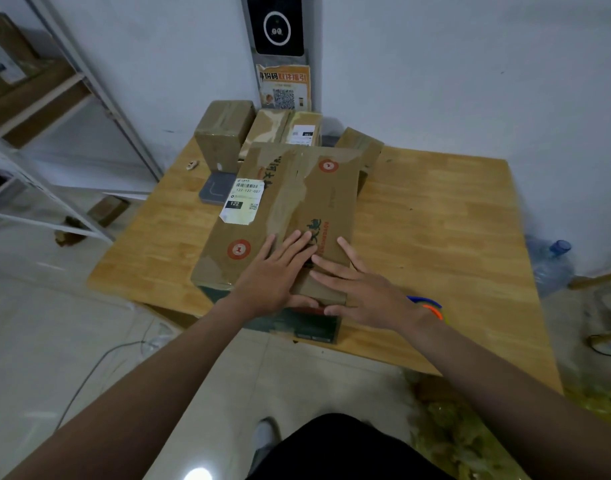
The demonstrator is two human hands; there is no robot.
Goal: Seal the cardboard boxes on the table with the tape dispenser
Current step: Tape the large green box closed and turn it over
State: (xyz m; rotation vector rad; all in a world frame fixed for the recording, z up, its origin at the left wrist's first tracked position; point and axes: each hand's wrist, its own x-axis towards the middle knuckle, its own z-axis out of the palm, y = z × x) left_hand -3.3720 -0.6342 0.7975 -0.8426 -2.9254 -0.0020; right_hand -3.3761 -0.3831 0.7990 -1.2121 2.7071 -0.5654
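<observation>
A large brown cardboard box (297, 199) with a white shipping label and red round stamps lies lengthwise on the wooden table (435, 220), its near end at the table's front edge. My left hand (278, 275) and my right hand (362, 289) lie flat, fingers spread, on the near end of its taped top flaps, thumbs hooked over the front edge. A blue and orange tape dispenser (430, 306) peeks out on the table just behind my right wrist, mostly hidden.
Three smaller taped boxes (224, 133) (286, 128) (362, 143) stand behind the large one near the wall. A grey flat device (215, 188) lies left of the box. Metal shelving (54, 140) stands at left; a water bottle (553, 265) sits right of the table.
</observation>
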